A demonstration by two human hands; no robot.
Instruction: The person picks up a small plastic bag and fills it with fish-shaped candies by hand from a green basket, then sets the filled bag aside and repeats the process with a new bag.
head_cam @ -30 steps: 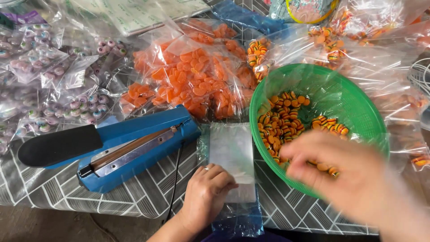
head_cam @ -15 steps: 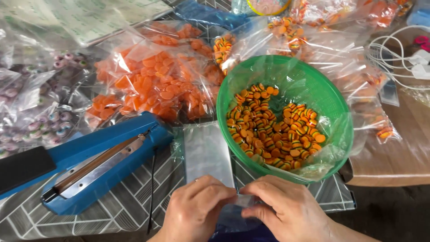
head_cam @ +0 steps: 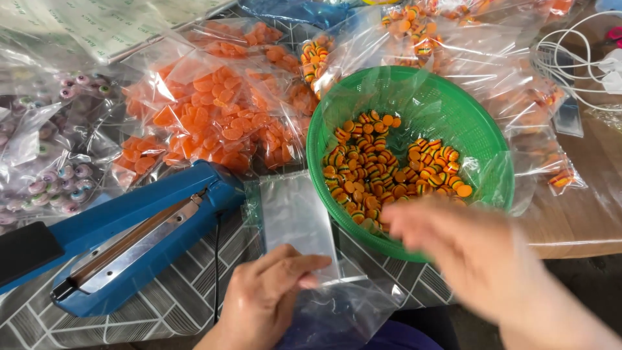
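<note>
Left hand [head_cam: 269, 301] palm-down, fingers pressed flat — right hand [head_cam: 463, 249] blurred, raised, fingers loosely spread.

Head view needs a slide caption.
Left hand pins a clear bag; blurred right hand hovers by green basket.

My left hand [head_cam: 269, 301] pins a small clear bag [head_cam: 299, 220] flat — my right hand [head_cam: 453, 249], blurred, hovers over the green basket [head_cam: 492, 162] of striped candies [head_cam: 382, 172].

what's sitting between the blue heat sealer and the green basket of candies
In the head view, a stack of small clear plastic bags lies between the blue heat sealer and the green basket, with the left hand pressing its near end.
</note>
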